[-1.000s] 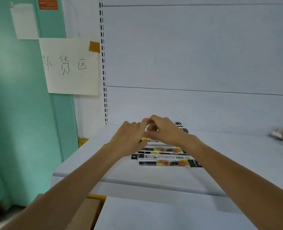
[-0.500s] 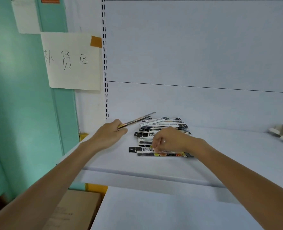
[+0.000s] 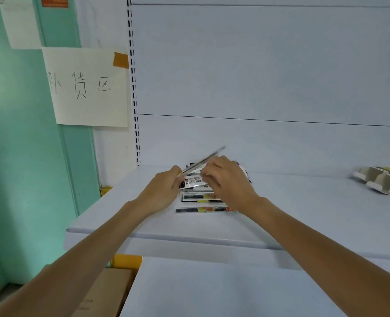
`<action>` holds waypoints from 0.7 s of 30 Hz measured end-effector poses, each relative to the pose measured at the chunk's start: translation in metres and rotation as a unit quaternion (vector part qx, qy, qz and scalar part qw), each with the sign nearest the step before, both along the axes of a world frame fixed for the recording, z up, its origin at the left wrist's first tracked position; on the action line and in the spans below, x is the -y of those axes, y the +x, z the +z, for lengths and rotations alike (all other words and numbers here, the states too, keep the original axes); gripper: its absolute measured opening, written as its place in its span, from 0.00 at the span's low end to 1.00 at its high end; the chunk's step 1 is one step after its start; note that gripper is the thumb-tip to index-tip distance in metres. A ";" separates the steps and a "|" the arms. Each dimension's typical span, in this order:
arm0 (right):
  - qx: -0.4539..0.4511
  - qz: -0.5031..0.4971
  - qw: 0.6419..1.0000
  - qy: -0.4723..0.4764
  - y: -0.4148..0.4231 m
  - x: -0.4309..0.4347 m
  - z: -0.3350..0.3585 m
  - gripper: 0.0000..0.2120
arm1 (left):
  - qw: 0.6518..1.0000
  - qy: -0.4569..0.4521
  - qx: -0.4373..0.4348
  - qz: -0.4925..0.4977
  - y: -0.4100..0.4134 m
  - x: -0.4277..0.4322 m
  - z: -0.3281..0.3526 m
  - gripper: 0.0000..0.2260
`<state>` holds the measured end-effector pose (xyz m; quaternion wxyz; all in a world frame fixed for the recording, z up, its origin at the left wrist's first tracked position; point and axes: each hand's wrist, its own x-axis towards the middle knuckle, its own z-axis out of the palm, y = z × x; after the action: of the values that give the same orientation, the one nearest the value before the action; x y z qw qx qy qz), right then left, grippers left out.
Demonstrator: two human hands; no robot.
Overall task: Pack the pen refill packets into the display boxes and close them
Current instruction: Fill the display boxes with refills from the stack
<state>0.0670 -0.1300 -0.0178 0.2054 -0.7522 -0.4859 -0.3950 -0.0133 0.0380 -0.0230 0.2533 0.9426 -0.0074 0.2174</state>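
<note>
Head view: hands (image 3: 228, 181) together on packets (image 3: 200, 197)

Refill packets (image 3: 203, 197) under the left hand (image 3: 164, 193) and right hand (image 3: 228, 181): glossy plastic film, catching glare. Shelf (image 3: 303, 213) beneath: smooth, matt painted finish. Display box (image 3: 381, 181) well right of the right hand: matt cardboard. Sign (image 3: 86, 88) up-left of the left hand: matt paper.

We have one wide-angle head view, facing forward and slightly down onto the white shelf (image 3: 303, 213). Its front edge lies near us.
</note>
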 end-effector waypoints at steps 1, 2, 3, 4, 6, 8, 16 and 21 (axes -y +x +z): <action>0.025 -0.024 0.999 0.019 0.001 0.002 -0.001 0.10 | 1.000 -0.016 0.006 0.007 0.001 0.001 0.002 0.08; 0.042 -0.050 0.998 0.020 0.001 0.006 -0.003 0.16 | 0.999 -0.039 0.005 0.013 0.002 0.001 0.004 0.09; 0.060 -0.079 0.995 0.007 0.001 0.010 -0.004 0.24 | 0.998 -0.059 -0.003 0.016 0.002 0.001 0.006 0.10; 0.076 -0.114 0.990 -0.015 0.003 0.016 -0.004 0.31 | 0.997 -0.068 -0.014 0.015 0.002 0.001 0.008 0.11; 0.074 -0.173 0.981 -0.054 0.007 0.025 -0.005 0.41 | 0.998 -0.055 -0.036 0.002 0.000 0.002 0.007 0.11; 0.019 -0.176 0.982 -0.064 0.008 0.031 -0.005 0.41 | 0.998 -0.028 -0.048 -0.016 -0.002 0.006 0.002 0.10; -0.264 -0.121 0.956 -0.038 0.005 0.062 -0.008 0.35 | 0.996 -0.088 -0.021 0.011 0.001 0.017 0.002 0.14; -0.209 -0.145 0.958 -0.132 0.013 0.066 -0.018 0.17 | 0.997 -0.051 -0.054 0.003 0.003 0.018 0.004 0.15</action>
<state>0.0800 -0.1956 -0.0353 0.1417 -0.9009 -0.3656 -0.1863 -0.0100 0.0197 -0.0186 0.3006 0.9388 0.0202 0.1672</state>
